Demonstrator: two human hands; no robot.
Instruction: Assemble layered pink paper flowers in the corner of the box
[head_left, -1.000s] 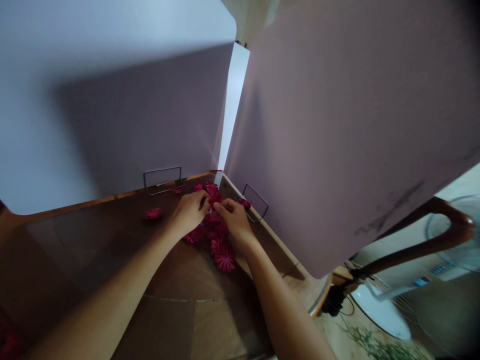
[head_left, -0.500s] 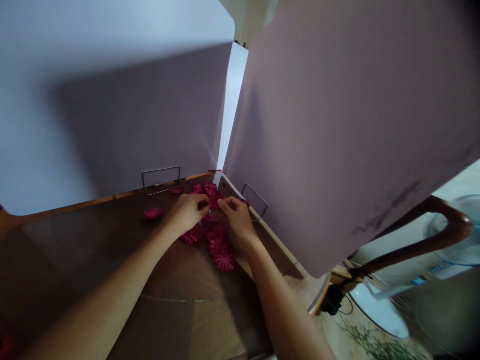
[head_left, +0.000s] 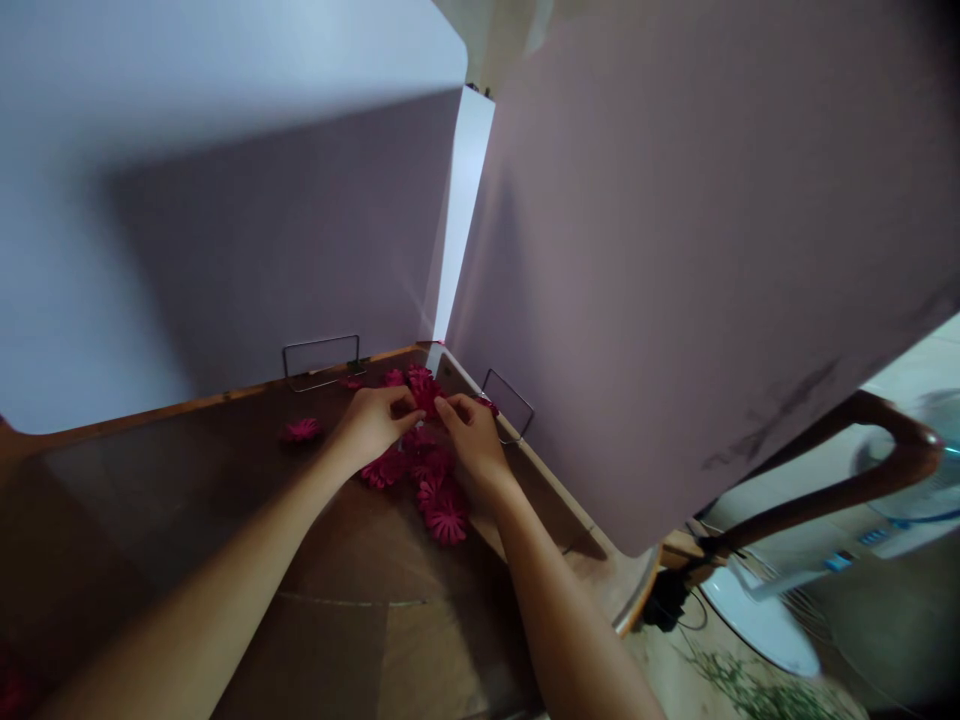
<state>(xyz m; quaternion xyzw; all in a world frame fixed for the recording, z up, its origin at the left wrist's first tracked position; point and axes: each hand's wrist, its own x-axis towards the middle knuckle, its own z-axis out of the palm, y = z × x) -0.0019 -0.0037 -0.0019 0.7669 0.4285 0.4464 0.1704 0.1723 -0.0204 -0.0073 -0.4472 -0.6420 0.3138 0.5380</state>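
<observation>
My left hand (head_left: 379, 422) is closed in a pinch at a dark pink flower (head_left: 424, 388). Opposite it, my right hand (head_left: 472, 435) pinches the same flower, fingertips a small gap from those of the left. The flower looks like a cut-out artificial bloom with narrow petals, and the fingers partly cover it. More pink flowers (head_left: 446, 515) lie in a loose pile below and between my hands on the brown table (head_left: 337, 560). A single flower (head_left: 302, 430) rests apart to the left of my left wrist.
Two large pale boards (head_left: 300, 230) stand upright behind the table, meeting near its corner. A wire stand (head_left: 322, 362) sits at the left board's foot, another wire stand (head_left: 510, 405) at the right one's. A dark wooden armrest (head_left: 847, 480) and a white fan base (head_left: 761, 620) are at right.
Both hands keep almost the same place and pinch, with only slight finger movement at the flower. The whole view has shifted very slightly.
</observation>
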